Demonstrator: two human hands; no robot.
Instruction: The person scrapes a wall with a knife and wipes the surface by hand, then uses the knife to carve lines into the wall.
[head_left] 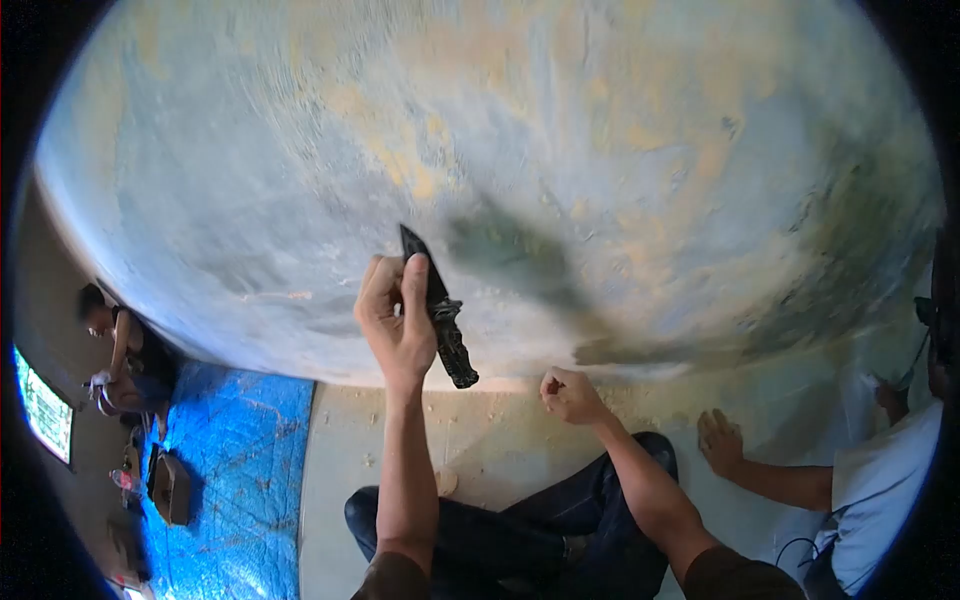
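Observation:
My left hand (398, 315) is raised in front of a large curved wall (330, 180), which is blue-grey with rough yellowish patches. Between its thumb and fingers it pinches a black folding knife (452, 340) by the blade. The pointed tip faces up and the textured handle slants down to the right. My right hand (572, 396) is curled closed, low near the wall's bottom edge and above my right knee. Whether anything is inside those fingers is hidden.
My crossed legs (520, 540) are on a pale floor (340, 450) with scattered crumbs. At right, another person's hand (720, 443) is spread on the floor. A blue tarp (250, 440) lies left, with a box (170, 490) on it. Another person (130, 350) sits at far left.

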